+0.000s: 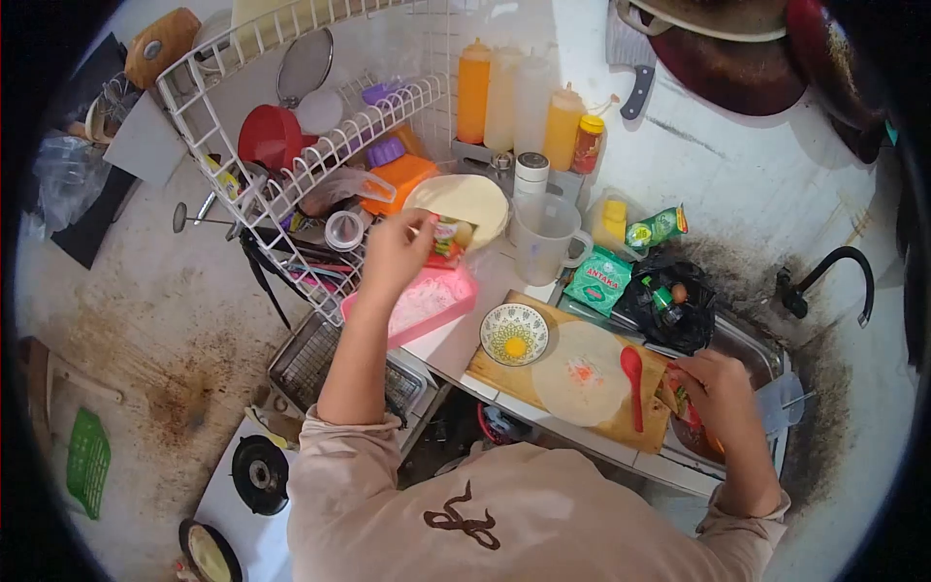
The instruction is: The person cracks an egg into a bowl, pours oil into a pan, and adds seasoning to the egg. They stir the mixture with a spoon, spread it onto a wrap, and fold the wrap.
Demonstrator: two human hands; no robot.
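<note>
My left hand (400, 250) pinches a small colourful printed packet (452, 239) above a pink container (427, 308) holding white powdery stuff. My right hand (716, 386) is closed on a red and green packet (687, 407) at the right end of the wooden board (514, 381), by the sink. On the board lies a round pale flatbread sheet (567, 396) with reddish and white bits in its middle. A patterned bowl (495, 339) with a raw egg yolk (515, 347) stands to its left. A red spoon (633, 380) rests at its right side.
Behind the board stand a clear jug (545, 242), a green packet (599, 278) and a black plastic bag (669, 325) with eggshell in it. A pale round stack (465, 199) lies near the white dish rack (281, 184). The sink tap (829, 272) is right; a stove burner (260, 474) is lower left.
</note>
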